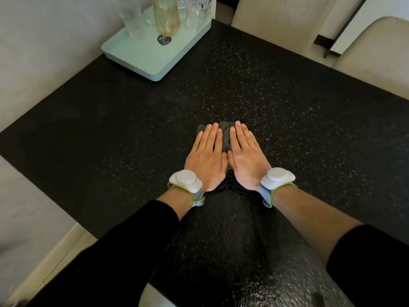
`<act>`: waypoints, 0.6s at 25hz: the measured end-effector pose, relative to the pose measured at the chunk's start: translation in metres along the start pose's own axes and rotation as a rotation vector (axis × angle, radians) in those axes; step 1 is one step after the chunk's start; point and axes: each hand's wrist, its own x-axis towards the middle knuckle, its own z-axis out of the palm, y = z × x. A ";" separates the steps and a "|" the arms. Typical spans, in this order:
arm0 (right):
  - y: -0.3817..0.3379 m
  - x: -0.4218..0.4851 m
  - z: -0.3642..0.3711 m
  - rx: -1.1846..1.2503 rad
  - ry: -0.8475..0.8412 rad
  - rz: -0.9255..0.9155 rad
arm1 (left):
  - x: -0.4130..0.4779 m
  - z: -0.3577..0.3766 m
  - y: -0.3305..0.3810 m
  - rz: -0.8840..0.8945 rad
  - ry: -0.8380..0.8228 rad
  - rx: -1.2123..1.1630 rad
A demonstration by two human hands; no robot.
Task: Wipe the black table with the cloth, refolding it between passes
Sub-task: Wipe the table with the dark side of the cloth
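Folded dark grey cloth (226, 138) lies central on the black speckled counter (287, 107), pressed under left hand (207, 158) and right hand (245, 158), fingers (212, 134) straight, gripping nothing. Far corner: mint tray (141, 56) with glassware (166, 16); beige chairs (376, 52) beyond.

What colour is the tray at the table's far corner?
Pale mint green tray, seen in the head view.

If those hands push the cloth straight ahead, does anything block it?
Nothing visible does. The left hand and right hand lie flat on the grey cloth, with bare black table ahead. A mint tray of glassware stands only at the far left corner.
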 end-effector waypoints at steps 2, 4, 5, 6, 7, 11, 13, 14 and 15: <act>-0.001 -0.026 -0.001 0.000 0.000 0.016 | -0.019 -0.001 0.014 0.003 0.005 -0.005; -0.002 -0.055 -0.001 -0.004 0.001 0.035 | -0.041 0.000 0.030 0.019 0.000 -0.015; -0.002 -0.070 -0.001 -0.004 -0.005 0.040 | -0.052 0.001 0.039 0.022 -0.005 -0.025; -0.003 -0.085 -0.001 -0.009 -0.011 0.042 | -0.063 0.002 0.048 0.031 -0.007 -0.030; -0.003 -0.107 -0.004 -0.018 -0.007 0.049 | -0.078 0.001 0.061 0.048 -0.011 -0.028; -0.003 -0.174 -0.007 -0.029 -0.034 0.070 | -0.125 0.007 0.099 0.072 -0.036 -0.039; -0.002 -0.210 -0.011 -0.027 -0.030 0.083 | -0.150 0.007 0.123 0.092 -0.029 -0.039; -0.002 -0.222 -0.012 -0.023 -0.039 0.088 | -0.159 0.008 0.131 0.096 -0.032 -0.038; -0.002 -0.234 -0.012 -0.022 -0.041 0.093 | -0.168 0.009 0.139 0.095 -0.040 -0.031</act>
